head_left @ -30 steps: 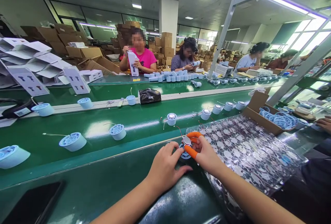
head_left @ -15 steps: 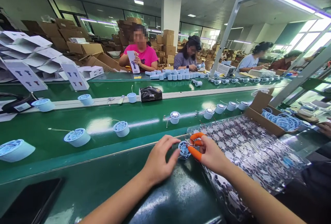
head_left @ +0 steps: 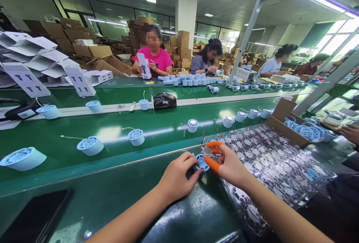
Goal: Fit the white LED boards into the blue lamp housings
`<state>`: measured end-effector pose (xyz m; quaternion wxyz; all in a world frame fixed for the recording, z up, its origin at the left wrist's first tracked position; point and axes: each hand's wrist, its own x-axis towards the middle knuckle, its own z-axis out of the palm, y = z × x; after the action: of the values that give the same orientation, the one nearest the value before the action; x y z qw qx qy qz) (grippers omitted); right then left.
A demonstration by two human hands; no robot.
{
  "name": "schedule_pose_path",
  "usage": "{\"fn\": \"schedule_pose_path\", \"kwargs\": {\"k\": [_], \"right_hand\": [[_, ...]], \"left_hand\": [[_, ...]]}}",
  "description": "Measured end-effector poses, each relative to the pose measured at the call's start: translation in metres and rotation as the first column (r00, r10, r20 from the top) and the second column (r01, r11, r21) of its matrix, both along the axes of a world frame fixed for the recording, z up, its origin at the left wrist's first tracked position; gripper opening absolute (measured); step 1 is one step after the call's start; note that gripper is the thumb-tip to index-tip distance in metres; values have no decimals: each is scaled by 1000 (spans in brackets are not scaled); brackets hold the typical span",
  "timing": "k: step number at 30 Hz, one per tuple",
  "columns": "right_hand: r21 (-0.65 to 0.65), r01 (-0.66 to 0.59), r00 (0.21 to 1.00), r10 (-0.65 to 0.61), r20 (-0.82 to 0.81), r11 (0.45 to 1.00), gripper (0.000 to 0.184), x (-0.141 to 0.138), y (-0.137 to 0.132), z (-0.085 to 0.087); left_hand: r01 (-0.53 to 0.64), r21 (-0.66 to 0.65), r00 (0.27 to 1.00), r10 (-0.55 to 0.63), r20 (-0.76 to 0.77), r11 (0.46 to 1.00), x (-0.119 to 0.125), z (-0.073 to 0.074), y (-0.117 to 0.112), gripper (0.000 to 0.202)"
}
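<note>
Snug orange covers (head_left: 212,164) sheathe some right fingers (head_left: 215,144); left fingers (head_left: 187,157) and both forearms (head_left: 141,211) are bare.

Phone (head_left: 36,217) lower left on worktop (head_left: 112,188) | black packet (head_left: 164,101) on pale strip (head_left: 202,100) | white boxes (head_left: 36,58) piled left | cartons (head_left: 183,43) stacked by pillar (head_left: 186,11)

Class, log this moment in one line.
left hand: at blue housing | right hand: pinching silver disc | nearby: open cardboard box
</note>
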<state>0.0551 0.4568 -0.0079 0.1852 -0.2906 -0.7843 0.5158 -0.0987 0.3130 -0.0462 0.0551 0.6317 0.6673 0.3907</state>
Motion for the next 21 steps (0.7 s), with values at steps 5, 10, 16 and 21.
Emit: {"fn": "schedule_pose_path", "kwargs": {"k": [5,10,16,21], "right_hand": [[89,-62,996,56,74,994,39,0,-3,-7],[88,-59,996,53,77,994,34,3,-8,-13],[221,-82,995,68,71,972,32,5,-9,-18],[350,-115,985,61,162,930,33,5,-12,-13]], "left_hand": [[-131,29,955,118,271,991,2,-3,7,5],[-152,-4,810,126,573,988,-4,-6,12,13],[-130,-185,658,224,719,974,-26,-8,13,25],[-179,-208,723,272,635,962,-34,-12,15,18]]}}
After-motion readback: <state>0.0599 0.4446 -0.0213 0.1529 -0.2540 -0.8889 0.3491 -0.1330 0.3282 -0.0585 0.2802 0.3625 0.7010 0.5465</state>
